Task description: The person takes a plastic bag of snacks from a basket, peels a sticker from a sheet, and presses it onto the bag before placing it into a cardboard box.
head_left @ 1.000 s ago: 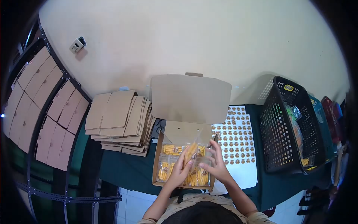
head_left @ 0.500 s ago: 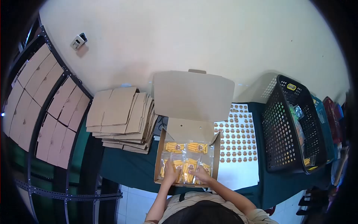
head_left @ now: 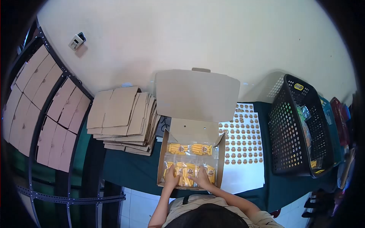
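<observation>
An open cardboard box (head_left: 162, 159) holds several clear packets of yellow sticks with round labels. Two of those packets (head_left: 178, 148) lie along its back part, with more in front. My left hand (head_left: 172, 178) reaches into the front left, thumb toward the middle and fingers down among the packets. On the other side, my right hand (head_left: 203, 179) grips the front middle packet of yellow sticks (head_left: 186, 175), its thumb at the packet's edge. Both hands are closed about the front middle packets; their fingertips are partly hidden.
Flattened cardboard boxes (head_left: 114, 110) are piled left of the box. Sheets of round stickers (head_left: 243, 144) lie to its right, beside a black perforated basket (head_left: 289, 140) with packets inside. A rack (head_left: 68, 152) of cardboard boxes stands at far left.
Both hands have shifted slightly left inside the box. The front middle packets lie a little differently, with one label now showing between the hands.
</observation>
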`<state>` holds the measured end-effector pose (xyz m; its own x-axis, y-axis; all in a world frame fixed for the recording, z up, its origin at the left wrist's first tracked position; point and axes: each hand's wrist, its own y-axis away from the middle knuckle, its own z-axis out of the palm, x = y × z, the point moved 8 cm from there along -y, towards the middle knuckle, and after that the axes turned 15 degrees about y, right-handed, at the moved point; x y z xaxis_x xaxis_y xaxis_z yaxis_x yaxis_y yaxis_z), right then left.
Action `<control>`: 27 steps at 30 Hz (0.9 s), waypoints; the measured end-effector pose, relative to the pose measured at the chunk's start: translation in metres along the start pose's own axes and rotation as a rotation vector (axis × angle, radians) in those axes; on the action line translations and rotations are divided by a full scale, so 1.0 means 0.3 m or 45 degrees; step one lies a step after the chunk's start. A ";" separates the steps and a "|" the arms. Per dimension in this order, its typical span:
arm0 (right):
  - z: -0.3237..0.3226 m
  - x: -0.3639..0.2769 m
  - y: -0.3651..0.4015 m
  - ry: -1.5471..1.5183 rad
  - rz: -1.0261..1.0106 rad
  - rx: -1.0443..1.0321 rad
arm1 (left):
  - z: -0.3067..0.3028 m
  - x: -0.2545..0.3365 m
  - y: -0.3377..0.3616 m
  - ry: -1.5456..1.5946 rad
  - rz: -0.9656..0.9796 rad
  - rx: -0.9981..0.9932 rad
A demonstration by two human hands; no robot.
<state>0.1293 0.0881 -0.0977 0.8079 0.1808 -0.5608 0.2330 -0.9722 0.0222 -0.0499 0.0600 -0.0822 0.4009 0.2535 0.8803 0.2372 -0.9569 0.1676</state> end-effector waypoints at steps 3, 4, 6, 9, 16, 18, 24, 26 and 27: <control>-0.044 -0.034 0.007 0.062 0.188 -0.340 | -0.019 0.019 0.001 -0.033 0.022 0.040; -0.031 -0.032 0.010 0.059 0.185 -0.341 | -0.016 0.026 0.002 -0.037 0.021 0.044; -0.044 -0.073 0.017 -0.012 -0.073 -0.077 | -0.019 0.080 0.014 0.021 0.236 0.101; 0.024 -0.079 0.040 -0.063 -0.111 -0.141 | 0.053 0.070 0.032 -0.114 0.370 -0.043; 0.091 -0.002 0.013 -0.459 -0.179 -0.260 | 0.099 -0.031 0.013 -0.239 0.284 -0.040; 0.112 0.043 0.005 -0.524 -0.143 -0.607 | 0.101 -0.033 0.016 -0.325 0.248 -0.029; -0.633 0.209 0.074 -0.959 -0.072 -0.206 | 0.145 -0.020 0.026 -0.601 -0.066 0.081; -0.866 0.279 0.137 -1.038 -0.006 0.004 | 0.122 0.074 0.050 -0.664 -0.168 0.245; -0.977 0.305 0.175 -1.010 -0.002 0.093 | 0.122 0.014 0.019 -0.595 0.052 0.318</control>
<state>0.3741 0.0973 0.0949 0.1749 0.0490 -0.9834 0.1754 -0.9843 -0.0178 -0.0145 0.0608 -0.0938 0.7524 0.3075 0.5825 0.3940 -0.9188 -0.0238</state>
